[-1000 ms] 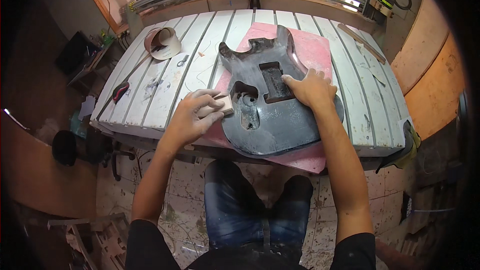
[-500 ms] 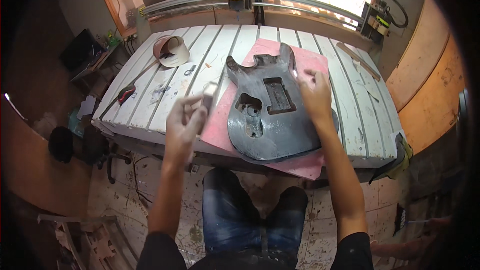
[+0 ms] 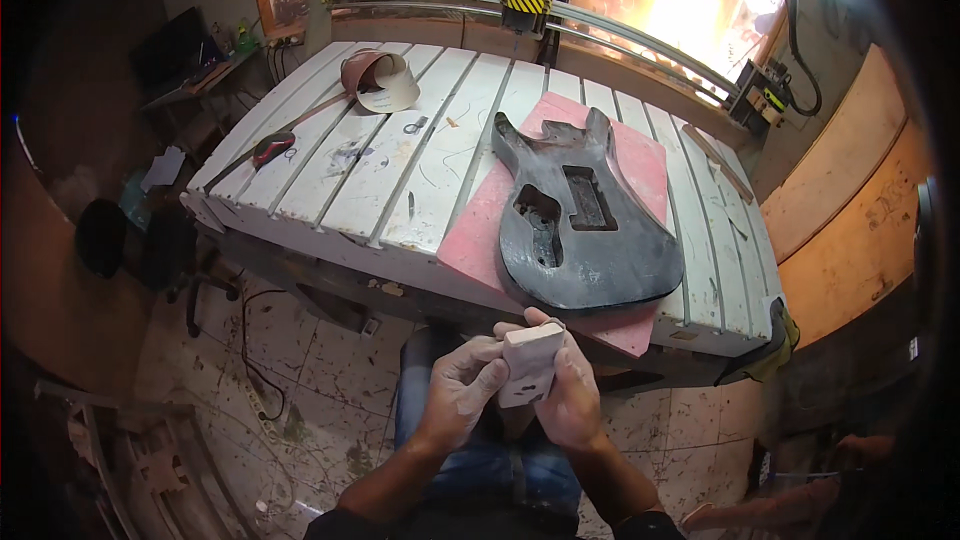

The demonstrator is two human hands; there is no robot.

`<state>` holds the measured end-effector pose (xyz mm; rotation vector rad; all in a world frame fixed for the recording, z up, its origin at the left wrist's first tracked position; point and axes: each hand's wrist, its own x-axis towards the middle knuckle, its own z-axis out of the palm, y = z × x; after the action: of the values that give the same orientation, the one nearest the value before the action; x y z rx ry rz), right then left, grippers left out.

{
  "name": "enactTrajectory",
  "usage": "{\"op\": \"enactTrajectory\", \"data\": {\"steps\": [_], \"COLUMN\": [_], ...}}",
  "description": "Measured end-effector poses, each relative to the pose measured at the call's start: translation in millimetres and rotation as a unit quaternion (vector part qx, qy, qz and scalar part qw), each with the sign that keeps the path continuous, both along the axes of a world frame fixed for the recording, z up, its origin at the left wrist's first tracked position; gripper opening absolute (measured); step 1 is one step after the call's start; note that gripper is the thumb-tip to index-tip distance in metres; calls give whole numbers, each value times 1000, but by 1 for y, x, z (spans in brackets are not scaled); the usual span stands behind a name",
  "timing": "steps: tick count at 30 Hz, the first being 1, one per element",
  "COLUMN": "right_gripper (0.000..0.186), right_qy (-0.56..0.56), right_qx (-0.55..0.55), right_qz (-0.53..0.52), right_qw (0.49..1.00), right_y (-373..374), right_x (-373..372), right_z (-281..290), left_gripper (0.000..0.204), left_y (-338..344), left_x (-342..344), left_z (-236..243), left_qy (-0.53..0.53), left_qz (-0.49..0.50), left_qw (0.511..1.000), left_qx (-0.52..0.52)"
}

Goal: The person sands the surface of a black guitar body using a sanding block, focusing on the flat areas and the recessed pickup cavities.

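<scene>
Both hands hold a pale, dusty block with dark spots on its face, low in front of me, over my legs. My left hand has its fingers curled at the block's left side; my right hand grips the right side, fingertips behind it. Beyond them a dark grey guitar body, streaked with pale dust, lies with its cutouts upward on a pink board, on the white slatted table.
A paper roll, a red-and-black-handled tool and a wooden strip lie on the table. A machine gantry spans the back. Left stand a chair and monitor. Someone's bare limb shows lower right.
My right hand has left the guitar body and joined my left on the block. Both hands and the block have moved down and toward the middle. The view has shifted.
</scene>
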<state>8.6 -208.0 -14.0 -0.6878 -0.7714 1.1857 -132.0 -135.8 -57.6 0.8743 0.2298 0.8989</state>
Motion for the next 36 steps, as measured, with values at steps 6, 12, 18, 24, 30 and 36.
{"op": "enactTrajectory", "data": {"steps": [6, 12, 18, 24, 30, 36], "right_gripper": [68, 68, 61, 51, 44, 43], "right_qy": [65, 183, -111, -547, -721, -710], "right_qx": [-15, -49, -89, -41, 44, 62], "right_qz": [28, 128, -7, -116, -61, -137], "right_qw": [997, 973, 990, 828, 689, 688], "right_y": [-9, -7, 10, 72, 102, 171], "right_x": [-11, 3, 43, 93, 102, 120], "right_z": [1, 10, 28, 61, 47, 30], "left_gripper": [32, 38, 52, 104, 158, 157], "left_y": [18, 31, 52, 88, 156, 150], "left_x": [-14, -11, 10, 57, 59, 67], "left_z": [26, 19, 24, 22, 26, 25], "left_qy": [69, 85, 258, 386, 471, 500], "left_qz": [56, 73, 151, 215, 26, 44], "left_qw": [991, 988, 913, 814, 741, 716], "left_qx": [102, 108, 277, 377, 478, 485]}}
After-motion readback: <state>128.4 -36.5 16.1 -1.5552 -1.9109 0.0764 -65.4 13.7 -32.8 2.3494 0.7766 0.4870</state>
